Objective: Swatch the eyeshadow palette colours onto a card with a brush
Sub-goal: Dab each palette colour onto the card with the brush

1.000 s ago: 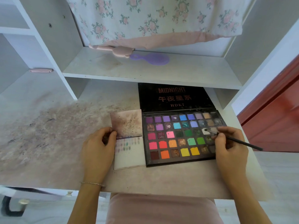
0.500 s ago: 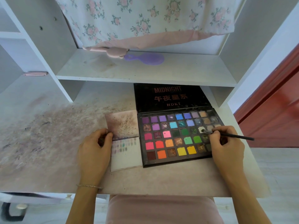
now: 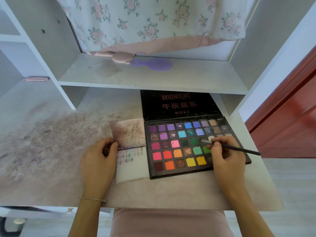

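Palette (image 3: 181, 147) sits open on the desk (image 3: 51, 168), right of centre, lid flat behind it under the shelf (image 3: 150, 79); lid reads MIDNIGHT / HDKT. Our right hand (image 3: 227, 156) rests on the palette's right side, fingers curled round the brush (image 3: 239, 148) in a pen grip. Black handle points out right past the palette edge; the pale bristle tip lies near the whitish pan (image 3: 211, 138), just left of it, among the dark green pans. We can't tell if the bristles touch powder. Our left hand (image 3: 97, 159) sits at the left edge of the card (image 3: 131, 161), fingers loosely curled, thumb and fingertip pinching the card's edge about where its smudged upper half meets the white lower half. Thin bracelet (image 3: 92, 199) on that wrist. Card touches the palette's left side; a few rows of small faint swatches run just below its dark crease line, rest of the lower half is blank. Desk surface around it is stained purplish-brown. On the shelf: a purple hand mirror (image 3: 153, 64) and a pink object (image 3: 118, 56) touching it, under a floral cloth (image 3: 153, 21). Red door (image 3: 290, 117) to the right
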Motion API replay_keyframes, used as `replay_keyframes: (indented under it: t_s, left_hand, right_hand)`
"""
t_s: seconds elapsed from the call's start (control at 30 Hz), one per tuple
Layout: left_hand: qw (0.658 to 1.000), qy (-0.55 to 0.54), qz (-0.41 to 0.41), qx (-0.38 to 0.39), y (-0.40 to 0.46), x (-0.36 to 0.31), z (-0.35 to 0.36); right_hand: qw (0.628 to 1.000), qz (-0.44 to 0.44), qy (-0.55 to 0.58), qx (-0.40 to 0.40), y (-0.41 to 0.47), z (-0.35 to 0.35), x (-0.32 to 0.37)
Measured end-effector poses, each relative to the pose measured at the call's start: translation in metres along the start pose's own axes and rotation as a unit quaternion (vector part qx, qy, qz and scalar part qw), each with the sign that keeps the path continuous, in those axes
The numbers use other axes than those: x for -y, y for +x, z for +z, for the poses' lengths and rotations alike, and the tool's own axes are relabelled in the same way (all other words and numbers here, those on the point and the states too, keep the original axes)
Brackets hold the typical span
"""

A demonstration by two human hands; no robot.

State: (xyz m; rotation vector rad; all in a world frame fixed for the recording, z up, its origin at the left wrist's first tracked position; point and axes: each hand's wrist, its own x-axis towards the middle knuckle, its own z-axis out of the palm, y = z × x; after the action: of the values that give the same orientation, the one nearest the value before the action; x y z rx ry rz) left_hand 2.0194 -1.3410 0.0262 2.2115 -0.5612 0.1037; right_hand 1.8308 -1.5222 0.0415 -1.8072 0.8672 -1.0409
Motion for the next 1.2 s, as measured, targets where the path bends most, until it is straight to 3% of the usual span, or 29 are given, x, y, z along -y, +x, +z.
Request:
replay_keyframes:
  t_s: [0.3,0.5,1.2]
  left_hand:
    - [1.0,0.005,-0.002,0.005,0.0,-0.002,-0.001]
    - [1.0,0.006,0.003,0.002,0.001,-0.003,-0.001]
    - [1.0,-0.005,0.009,-0.01,0.001,0.003,0.001]
  right_hand:
    - [0.982,-0.007,0.062,0.177,-0.028,0.058,0.034]
    - [0.969,-0.022,-0.016,0.247,-0.037,0.079,0.038]
    - [0.961,-0.011,-0.053,0.272,-0.036,0.083,0.039]
